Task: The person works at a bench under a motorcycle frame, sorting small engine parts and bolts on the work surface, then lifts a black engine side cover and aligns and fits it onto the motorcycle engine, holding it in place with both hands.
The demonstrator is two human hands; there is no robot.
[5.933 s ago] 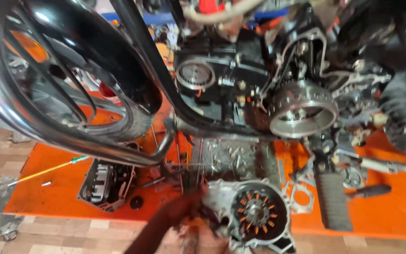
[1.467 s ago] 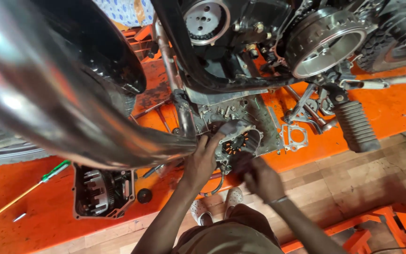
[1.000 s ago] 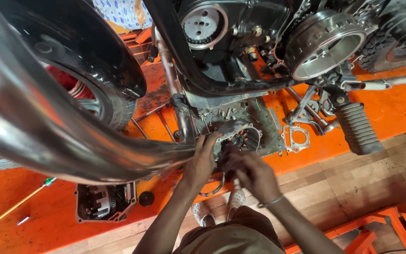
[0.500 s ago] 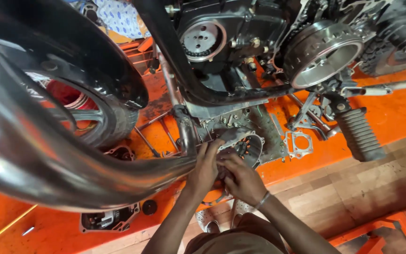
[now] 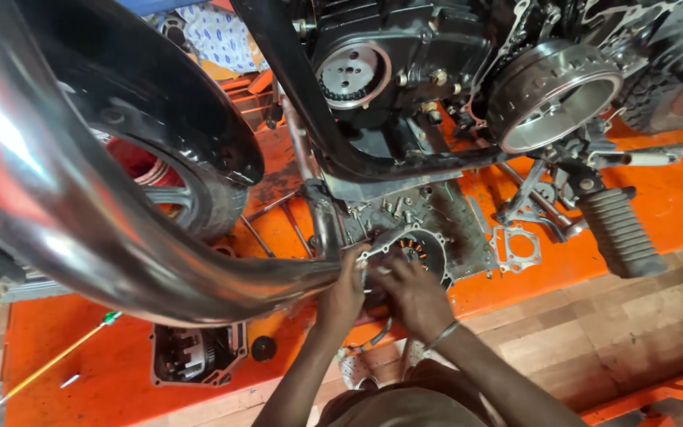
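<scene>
— Metal under both sets of fingers, is it?

— Yes. Left hand (image 5: 347, 291) has its fingers curled onto the near left rim of the stator cover (image 5: 406, 251), gripping the edge. Right hand (image 5: 413, 294) lies on the cover's near side, fingers bent down against it; whether they pinch anything I cannot tell, the knuckles hide the tips.

— Where does the cover sit?

— On the orange mat (image 5: 673, 205), low in the middle, just under the engine (image 5: 405, 71). Copper windings show inside its round opening.

— What surrounds it?

— Bolts (image 5: 393, 207) lie scattered just behind it, a flat gasket (image 5: 515, 247) to its right. Further right, a ribbed footpeg (image 5: 622, 233) juts out over the mat's edge. Above that hangs the clutch basket (image 5: 553, 93), bright and toothed.

— Anything in the way?

— Chrome exhaust pipe (image 5: 104, 237) sweeps across the left half, its end coming right up to the left hand and blocking the mat behind. Behind the pipe stands a tyre (image 5: 199, 150) under a black mudguard.

— And nearer the person?

— Another cover (image 5: 195, 354) lies open side up at lower left, a small black cap (image 5: 263, 348) beside it. A green-handled screwdriver (image 5: 53, 360) rests far left. A bangle (image 5: 440, 336) circles the right wrist.
</scene>
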